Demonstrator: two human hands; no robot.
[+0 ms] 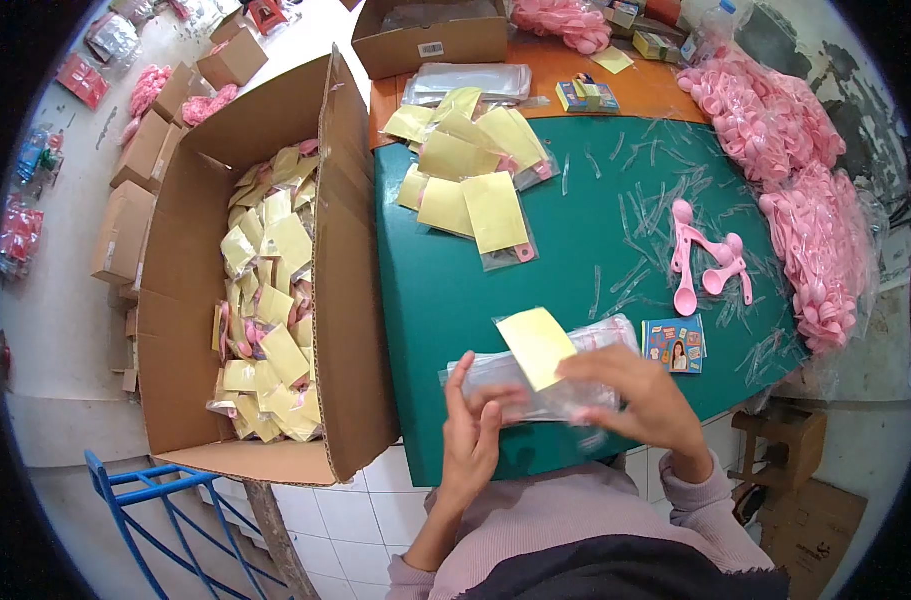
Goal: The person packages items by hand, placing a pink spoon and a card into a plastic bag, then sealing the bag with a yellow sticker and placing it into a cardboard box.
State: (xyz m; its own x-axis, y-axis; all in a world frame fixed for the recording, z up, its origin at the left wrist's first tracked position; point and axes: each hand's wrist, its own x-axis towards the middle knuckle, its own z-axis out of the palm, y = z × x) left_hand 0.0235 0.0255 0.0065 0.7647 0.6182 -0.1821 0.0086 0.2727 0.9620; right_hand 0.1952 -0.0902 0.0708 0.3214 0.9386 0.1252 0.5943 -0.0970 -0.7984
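Observation:
A yellow card (538,347) lies tilted over a stack of clear plastic bags (608,334) at the table's near edge. My left hand (473,430) is beside the stack on its left, fingers apart, some of them blurred. My right hand (641,395) is over the stack's right part, its fingertips at the card's right corner. Motion smears these fingers, and I cannot see whether they grip the card. Below them is a blurred, see-through bit of plastic (591,437). Just right of the stack lies a small pile of printed picture cards (673,346).
Left of the green table (436,330) stands a large carton (361,300) full of bagged yellow cards. More bagged cards (496,212) lie on the table. Pink measuring spoons (685,260), scattered clear strips (631,275) and heaped bags of pink spoons (811,240) are at the right.

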